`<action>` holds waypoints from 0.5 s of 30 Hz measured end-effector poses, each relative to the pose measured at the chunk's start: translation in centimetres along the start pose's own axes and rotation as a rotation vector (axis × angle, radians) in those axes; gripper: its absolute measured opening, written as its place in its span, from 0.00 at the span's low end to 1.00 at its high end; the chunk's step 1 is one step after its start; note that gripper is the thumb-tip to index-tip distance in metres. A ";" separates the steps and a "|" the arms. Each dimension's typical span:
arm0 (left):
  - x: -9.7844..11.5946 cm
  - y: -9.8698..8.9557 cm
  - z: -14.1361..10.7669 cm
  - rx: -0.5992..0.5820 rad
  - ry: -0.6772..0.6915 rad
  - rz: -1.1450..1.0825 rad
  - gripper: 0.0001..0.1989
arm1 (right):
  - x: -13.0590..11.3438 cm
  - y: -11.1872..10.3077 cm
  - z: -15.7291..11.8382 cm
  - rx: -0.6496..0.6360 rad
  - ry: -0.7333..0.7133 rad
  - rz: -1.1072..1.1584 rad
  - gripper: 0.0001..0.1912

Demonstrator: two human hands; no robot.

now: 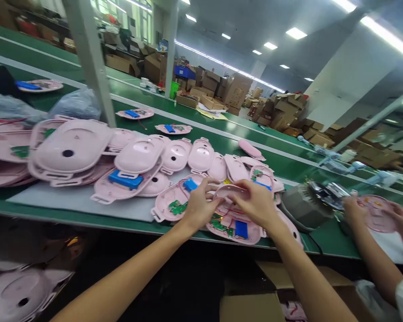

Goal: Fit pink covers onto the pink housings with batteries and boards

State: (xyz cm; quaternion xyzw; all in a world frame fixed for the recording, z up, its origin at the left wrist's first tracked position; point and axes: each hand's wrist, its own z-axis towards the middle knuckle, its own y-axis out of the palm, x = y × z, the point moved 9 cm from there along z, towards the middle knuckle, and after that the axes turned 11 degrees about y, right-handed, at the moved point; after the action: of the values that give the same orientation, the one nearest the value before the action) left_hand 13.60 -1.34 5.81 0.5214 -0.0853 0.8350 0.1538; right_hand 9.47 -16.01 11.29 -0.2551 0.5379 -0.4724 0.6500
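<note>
Between my two hands a pink plastic shell (pixel 234 191) is tilted up, its hollow side partly in view. My left hand (pixel 200 202) grips its left edge with bent fingers. Fingers of my right hand (pixel 257 201) close on its right side, the thumb reaching inside. Just beneath lies an opened pink housing (pixel 251 235) with a green circuit board (pixel 222 227), a blue battery (pixel 241 229) and thin red wires. Left of my left hand rests another open housing (pixel 163 203) with a board and a blue battery. My fingers hide part of the held shell.
Many pink housings (pixel 77 143) are piled along the green bench (pixel 339 237), some on a white foam sheet (pixel 80 203). A grey rounded container (pixel 300 208) stands at right. Beyond it, a co-worker's hands hold a pink shell (pixel 379 213). An open cardboard box (pixel 251 306) sits below.
</note>
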 end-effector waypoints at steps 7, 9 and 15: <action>-1.6 0.0 0.9 -0.236 -0.064 0.259 0.20 | -2.3 1.1 2.0 -0.074 -0.081 0.133 0.08; -1.6 -0.4 1.0 -0.266 -0.038 0.345 0.21 | -0.3 -1.3 0.9 0.054 -0.033 0.317 0.10; -1.6 -1.4 0.7 -0.193 -0.041 0.435 0.24 | 21.3 -9.2 -9.1 0.923 0.755 1.088 0.17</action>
State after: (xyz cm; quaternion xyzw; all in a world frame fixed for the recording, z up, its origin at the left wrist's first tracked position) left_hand 15.35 -0.46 4.71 0.4905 -0.2780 0.8257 0.0175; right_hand -2.77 -37.23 6.60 0.5135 0.5207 -0.3186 0.6030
